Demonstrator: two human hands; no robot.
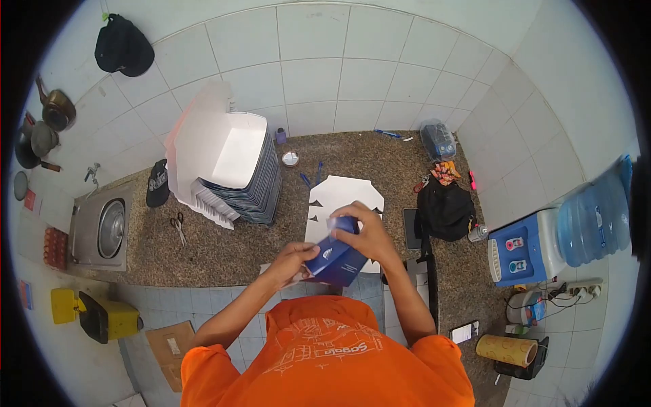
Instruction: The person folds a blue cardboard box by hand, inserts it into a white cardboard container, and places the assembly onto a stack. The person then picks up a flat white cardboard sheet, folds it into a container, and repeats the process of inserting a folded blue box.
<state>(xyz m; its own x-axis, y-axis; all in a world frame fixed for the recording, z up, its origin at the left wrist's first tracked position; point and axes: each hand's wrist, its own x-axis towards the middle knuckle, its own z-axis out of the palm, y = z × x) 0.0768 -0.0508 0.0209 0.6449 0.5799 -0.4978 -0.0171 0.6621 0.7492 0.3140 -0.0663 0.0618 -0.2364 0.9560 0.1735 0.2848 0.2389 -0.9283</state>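
A dark blue printed cardboard piece is held up between both hands near the counter's front edge. My left hand pinches its left side, thumb on top. My right hand grips its upper right part, with the fingers bent over the edge. Beneath and behind it, a flat white cut-out card with notched edges lies on the granite counter. To the left stands a tall stack of nested box pieces, white inside and dark blue outside.
Scissors and a black cap lie left of the stack. Blue pens rest behind the white card. At right are a black bag, a phone and a water dispenser. A sink is far left.
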